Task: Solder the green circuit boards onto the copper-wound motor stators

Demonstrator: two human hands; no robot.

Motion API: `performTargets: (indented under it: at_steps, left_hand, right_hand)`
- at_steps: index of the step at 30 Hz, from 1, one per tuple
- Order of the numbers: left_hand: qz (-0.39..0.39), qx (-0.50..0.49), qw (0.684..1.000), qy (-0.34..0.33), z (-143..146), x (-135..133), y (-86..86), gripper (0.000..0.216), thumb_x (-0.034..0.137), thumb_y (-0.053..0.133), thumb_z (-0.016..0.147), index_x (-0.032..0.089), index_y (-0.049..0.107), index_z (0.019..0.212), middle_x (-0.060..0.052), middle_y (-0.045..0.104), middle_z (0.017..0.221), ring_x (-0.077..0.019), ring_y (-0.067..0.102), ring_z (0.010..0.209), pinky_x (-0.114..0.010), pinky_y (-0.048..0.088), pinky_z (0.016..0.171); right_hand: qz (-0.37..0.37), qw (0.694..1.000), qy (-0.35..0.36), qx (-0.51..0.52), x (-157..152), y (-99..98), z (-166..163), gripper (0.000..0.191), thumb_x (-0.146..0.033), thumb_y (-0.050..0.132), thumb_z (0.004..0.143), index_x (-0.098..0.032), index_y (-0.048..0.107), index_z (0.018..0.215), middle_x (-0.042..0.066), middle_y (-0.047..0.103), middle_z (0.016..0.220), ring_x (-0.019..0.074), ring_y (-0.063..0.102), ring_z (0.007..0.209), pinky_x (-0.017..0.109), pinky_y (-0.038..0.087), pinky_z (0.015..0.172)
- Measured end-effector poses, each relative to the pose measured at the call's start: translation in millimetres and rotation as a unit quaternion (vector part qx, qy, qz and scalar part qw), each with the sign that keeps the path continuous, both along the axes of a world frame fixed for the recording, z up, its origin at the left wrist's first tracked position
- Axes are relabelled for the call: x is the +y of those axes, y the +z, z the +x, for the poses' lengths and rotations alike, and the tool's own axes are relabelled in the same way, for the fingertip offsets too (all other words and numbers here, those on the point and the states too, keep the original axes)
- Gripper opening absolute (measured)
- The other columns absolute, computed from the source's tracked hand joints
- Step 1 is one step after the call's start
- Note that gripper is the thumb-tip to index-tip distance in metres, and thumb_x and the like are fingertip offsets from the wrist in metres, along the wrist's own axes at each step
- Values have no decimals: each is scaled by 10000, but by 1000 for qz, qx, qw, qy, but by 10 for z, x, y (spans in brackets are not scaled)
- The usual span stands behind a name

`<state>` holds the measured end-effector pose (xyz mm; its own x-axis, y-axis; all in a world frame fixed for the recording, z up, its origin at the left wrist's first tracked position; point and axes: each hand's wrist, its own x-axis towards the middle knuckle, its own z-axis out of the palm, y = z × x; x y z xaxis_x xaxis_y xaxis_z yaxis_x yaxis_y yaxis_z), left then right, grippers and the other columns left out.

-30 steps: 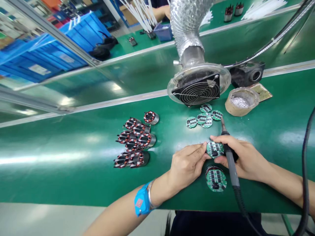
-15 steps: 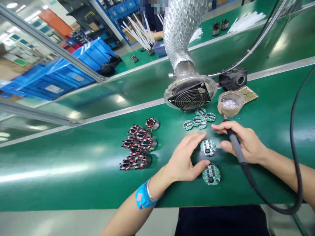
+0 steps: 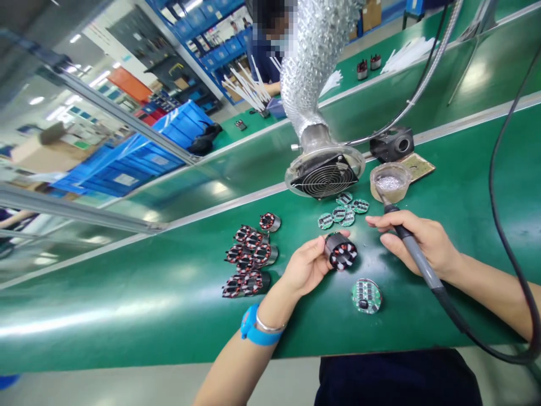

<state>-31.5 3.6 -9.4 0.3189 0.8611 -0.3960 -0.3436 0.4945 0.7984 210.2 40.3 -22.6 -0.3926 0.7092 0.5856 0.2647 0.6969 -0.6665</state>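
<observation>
Wound stator [image 3: 340, 251] tilted in the left hand [image 3: 308, 265], its coil end turned toward the wearer.
Left of that hand stood a cluster of similar stators [image 3: 247, 262]; its thumb and fingers were curled round the held one's dark sleeve. The stator looked rigid and dense, probably slippery along the sleeve yet best gripped there, sparing the delicate windings. Beyond it lay loose round circuit boards [image 3: 338, 214]; a single board [image 3: 366, 295] sat between the hands, nearer the wearer. A tub [image 3: 393, 195] stood beyond the right hand [image 3: 431, 242], which wrapped a soldering iron [image 3: 416, 255], forefinger and thumb apart.
</observation>
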Motion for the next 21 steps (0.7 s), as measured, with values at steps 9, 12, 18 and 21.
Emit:
performTargets:
  at_steps: [9,12,18,21]
  left_hand:
    - [81,125,988,-37,17,-20,18,557,513,573,880,92,604,1243,-152,681,1050,-237,643,901,-336,521,791]
    - [276,338,892,-118,-45,-32,115,455,424,519,932,166,558,1305,-123,615,1232,-268,558,1135,-399,415,1014]
    - [403,473,725,-297,6,-120,389,408,257,490,929,204,493,1333,-118,543,1313,-251,504,1201,-427,403,1058]
    - [386,456,755,-270,39,-113,300,424,263,464,943,227,498,1364,-111,521,1364,-261,474,1246,-459,364,1096]
  right_hand:
    - [8,1000,-14,-15,10,6,10,218,-253,567,927,-221,537,1141,67,693,1093,172,687,944,264,565,790]
    - [19,999,-24,-14,15,32,10,206,-252,556,932,-224,537,1135,61,695,1081,171,686,945,266,567,794]
    - [39,999,-27,-16,23,35,-9,216,-243,563,918,-226,541,1132,50,703,1054,161,696,891,268,582,777]
    - [43,998,-33,-11,-22,35,-34,245,-213,593,888,-217,557,1130,48,709,1030,154,702,843,265,588,766]
